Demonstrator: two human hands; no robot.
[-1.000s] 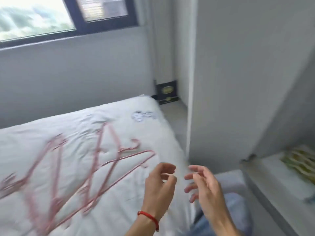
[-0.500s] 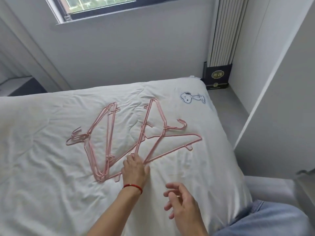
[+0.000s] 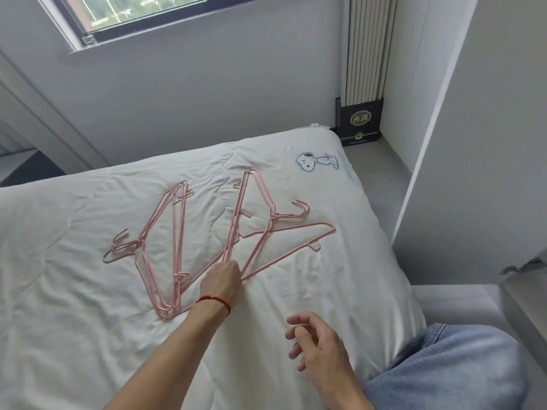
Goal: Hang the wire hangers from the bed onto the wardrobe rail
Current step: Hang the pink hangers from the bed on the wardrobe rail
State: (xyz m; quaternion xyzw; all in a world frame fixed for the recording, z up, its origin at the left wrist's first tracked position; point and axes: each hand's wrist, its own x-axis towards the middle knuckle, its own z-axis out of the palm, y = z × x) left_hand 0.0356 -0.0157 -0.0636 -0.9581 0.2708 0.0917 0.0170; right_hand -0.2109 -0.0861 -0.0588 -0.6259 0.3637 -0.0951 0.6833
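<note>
Several pink wire hangers lie on the white bed [image 3: 88, 335] in two overlapping bunches: a left bunch [image 3: 165, 250] and a right bunch [image 3: 266, 229]. My left hand [image 3: 223, 279], with a red cord at the wrist, reaches down onto the lower wires of the right bunch, its fingers curled at them; whether it grips a wire is hidden by the hand. My right hand [image 3: 316, 344] hovers above the quilt nearer to me, fingers loosely curled and holding nothing. The wardrobe rail is out of view.
A white wardrobe side panel [image 3: 473, 173] stands to the right of the bed, with a narrow strip of grey floor between. A dark box [image 3: 359, 121] sits in the far corner by the wall. My jeans-clad knee [image 3: 444, 365] is at the lower right.
The view swung from the wardrobe to the bed. My left hand reached forward onto the right bunch of hangers; my right hand dropped lower and stays free.
</note>
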